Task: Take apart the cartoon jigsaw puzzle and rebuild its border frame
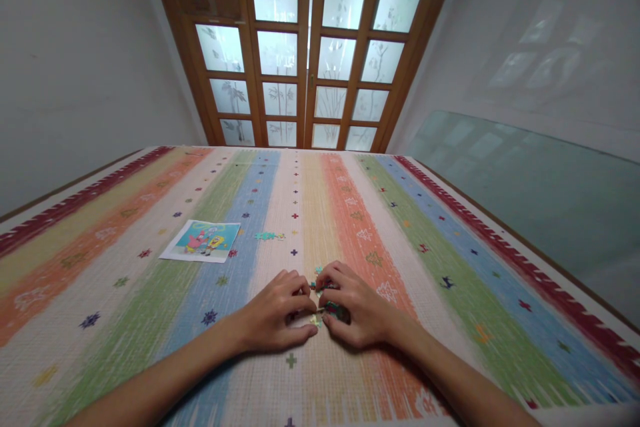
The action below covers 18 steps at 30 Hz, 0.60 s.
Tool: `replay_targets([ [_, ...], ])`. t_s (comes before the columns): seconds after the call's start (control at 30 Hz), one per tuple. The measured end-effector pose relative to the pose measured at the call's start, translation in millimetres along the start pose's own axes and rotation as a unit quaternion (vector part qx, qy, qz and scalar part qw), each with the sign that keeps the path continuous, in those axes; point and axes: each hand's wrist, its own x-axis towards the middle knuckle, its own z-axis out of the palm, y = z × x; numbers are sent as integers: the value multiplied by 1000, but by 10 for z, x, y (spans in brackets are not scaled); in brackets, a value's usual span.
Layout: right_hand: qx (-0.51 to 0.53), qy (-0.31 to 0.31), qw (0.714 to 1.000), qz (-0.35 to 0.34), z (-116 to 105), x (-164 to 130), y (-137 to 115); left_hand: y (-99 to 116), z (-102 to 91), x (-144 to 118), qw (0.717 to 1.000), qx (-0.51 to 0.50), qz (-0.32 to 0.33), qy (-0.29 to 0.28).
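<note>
Now the left hand (pixel 277 310) and right hand (pixel 350 307) meet, fingertips pinching puzzle pieces (pixel 327 309) on the striped cloth (pixel 450 267); picture card (pixel 203 241) at ten o'clock.

Open striped cloth (pixel 380 213) all around; only picture card (pixel 203 241) and loose pieces (pixel 266 236) far-left.

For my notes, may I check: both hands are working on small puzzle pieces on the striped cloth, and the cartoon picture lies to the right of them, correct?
Not quite. In the head view the cartoon picture lies to the left of the hands, not the right. The left hand and right hand do work small puzzle pieces on the striped cloth.
</note>
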Motion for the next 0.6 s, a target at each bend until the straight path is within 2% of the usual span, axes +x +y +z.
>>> replay_targets([
  [0.37, -69, 25, 997, 19, 1, 15, 57, 10, -46, -2, 1000, -5, -10, 5],
  [0.6, -55, 16, 998, 8, -16, 8, 42, 23, -90, 9, 1000, -7, -8, -2],
])
